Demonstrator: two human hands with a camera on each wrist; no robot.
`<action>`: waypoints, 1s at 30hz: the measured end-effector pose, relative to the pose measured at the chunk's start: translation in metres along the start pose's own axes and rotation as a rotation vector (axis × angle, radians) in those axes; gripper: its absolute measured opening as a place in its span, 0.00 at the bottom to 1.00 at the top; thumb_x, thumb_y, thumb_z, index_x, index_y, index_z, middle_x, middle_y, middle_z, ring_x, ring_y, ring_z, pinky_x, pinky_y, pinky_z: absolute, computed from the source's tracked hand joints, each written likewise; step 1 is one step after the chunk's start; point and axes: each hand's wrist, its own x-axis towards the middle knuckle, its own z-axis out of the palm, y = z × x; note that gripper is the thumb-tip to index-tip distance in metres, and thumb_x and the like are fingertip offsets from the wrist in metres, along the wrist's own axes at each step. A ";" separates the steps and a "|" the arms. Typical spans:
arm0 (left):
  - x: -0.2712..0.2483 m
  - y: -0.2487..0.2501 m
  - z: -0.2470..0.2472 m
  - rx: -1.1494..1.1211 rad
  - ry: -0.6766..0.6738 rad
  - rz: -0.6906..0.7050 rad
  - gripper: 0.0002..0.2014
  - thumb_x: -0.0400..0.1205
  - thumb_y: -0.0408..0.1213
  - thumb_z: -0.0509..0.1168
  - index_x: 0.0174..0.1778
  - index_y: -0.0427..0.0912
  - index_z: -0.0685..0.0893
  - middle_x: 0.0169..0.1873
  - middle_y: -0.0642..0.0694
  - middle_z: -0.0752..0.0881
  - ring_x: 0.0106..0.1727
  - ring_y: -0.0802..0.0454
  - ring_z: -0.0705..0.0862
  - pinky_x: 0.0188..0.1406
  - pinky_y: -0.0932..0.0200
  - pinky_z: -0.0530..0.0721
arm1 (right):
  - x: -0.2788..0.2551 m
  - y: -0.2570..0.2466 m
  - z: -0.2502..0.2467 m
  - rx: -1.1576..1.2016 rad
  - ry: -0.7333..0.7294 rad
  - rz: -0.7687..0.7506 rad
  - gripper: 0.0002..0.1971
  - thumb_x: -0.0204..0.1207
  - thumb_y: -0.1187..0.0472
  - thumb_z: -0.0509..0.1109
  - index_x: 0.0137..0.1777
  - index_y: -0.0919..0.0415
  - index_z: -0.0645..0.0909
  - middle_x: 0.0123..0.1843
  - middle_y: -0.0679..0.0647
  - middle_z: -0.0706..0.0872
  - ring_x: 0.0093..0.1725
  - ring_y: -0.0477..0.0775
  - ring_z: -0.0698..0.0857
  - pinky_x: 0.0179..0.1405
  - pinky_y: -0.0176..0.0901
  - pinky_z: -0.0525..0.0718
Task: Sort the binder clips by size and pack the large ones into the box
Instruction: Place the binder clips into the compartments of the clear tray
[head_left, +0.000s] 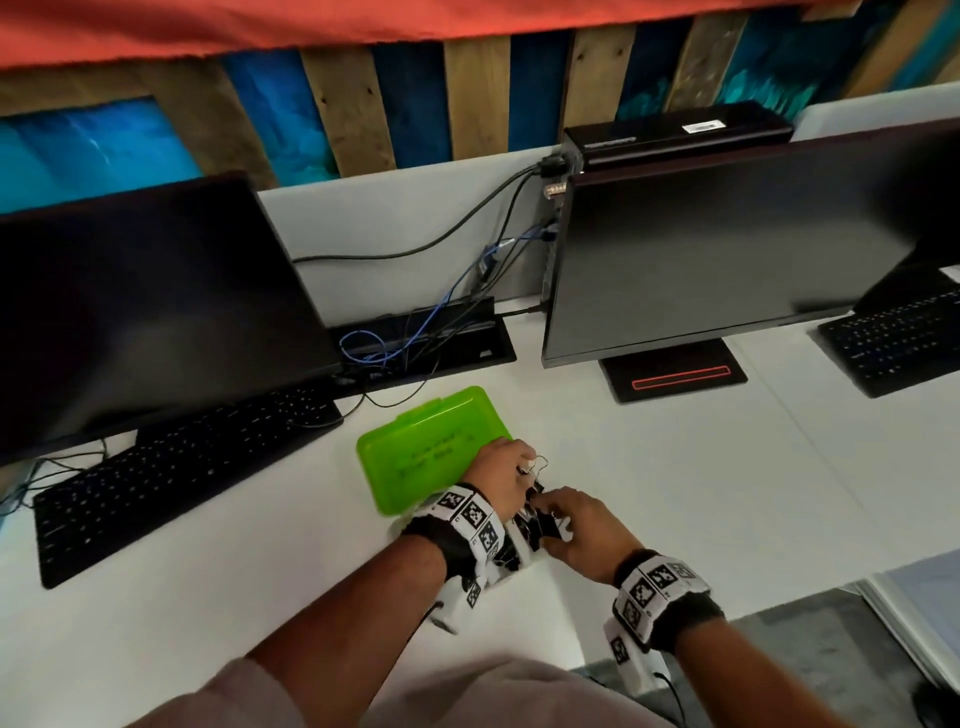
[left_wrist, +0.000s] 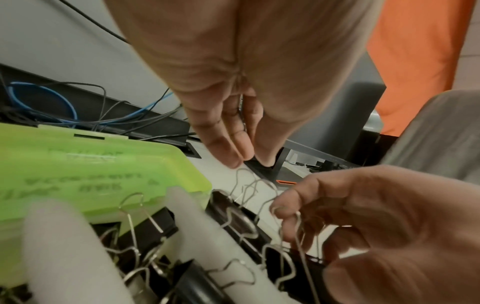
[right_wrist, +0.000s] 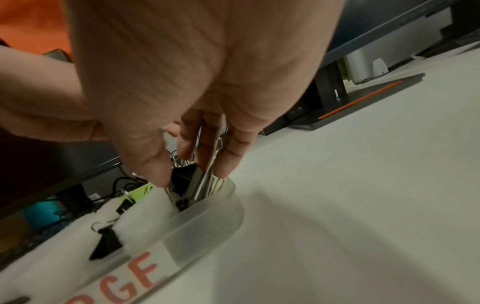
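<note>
A closed green plastic box (head_left: 426, 447) lies on the white desk, also seen in the left wrist view (left_wrist: 78, 168). Just in front of it stands a translucent container (right_wrist: 207, 214) with a red-lettered label (right_wrist: 130, 281) and several black binder clips (left_wrist: 233, 216) inside. My right hand (right_wrist: 192, 176) grips a large black binder clip (right_wrist: 185, 178) by its body and wire handles, low in the container's end. My left hand (left_wrist: 246, 162) hovers over the container beside the box, its fingertips pinching the wire handle (left_wrist: 242, 171) of another clip. In the head view the two hands (head_left: 530, 499) nearly touch.
A keyboard (head_left: 176, 478) and a dark monitor (head_left: 145, 312) stand left of the box. A second monitor with its base (head_left: 675, 376) is at the back right, and another keyboard (head_left: 898, 343) is far right. Cables run into a tray (head_left: 415, 338) behind the box.
</note>
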 end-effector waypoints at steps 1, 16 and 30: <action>0.001 -0.002 -0.001 0.013 0.006 -0.008 0.15 0.80 0.27 0.64 0.62 0.39 0.80 0.59 0.41 0.80 0.58 0.47 0.81 0.64 0.61 0.77 | 0.000 0.001 0.000 0.021 0.005 -0.017 0.21 0.68 0.64 0.74 0.63 0.55 0.79 0.54 0.47 0.81 0.50 0.46 0.79 0.46 0.21 0.70; -0.008 -0.022 -0.007 0.191 -0.286 0.091 0.28 0.67 0.22 0.73 0.61 0.46 0.79 0.62 0.45 0.74 0.64 0.50 0.75 0.55 0.67 0.69 | 0.007 0.013 0.014 0.149 0.140 -0.091 0.19 0.66 0.79 0.73 0.53 0.59 0.85 0.58 0.46 0.73 0.48 0.46 0.85 0.52 0.36 0.86; -0.003 -0.024 -0.015 0.299 -0.293 0.141 0.29 0.73 0.15 0.55 0.65 0.44 0.79 0.66 0.43 0.79 0.66 0.46 0.78 0.65 0.58 0.77 | 0.013 0.011 0.008 -0.131 0.088 -0.191 0.24 0.68 0.75 0.72 0.63 0.56 0.81 0.59 0.51 0.79 0.57 0.52 0.81 0.59 0.41 0.78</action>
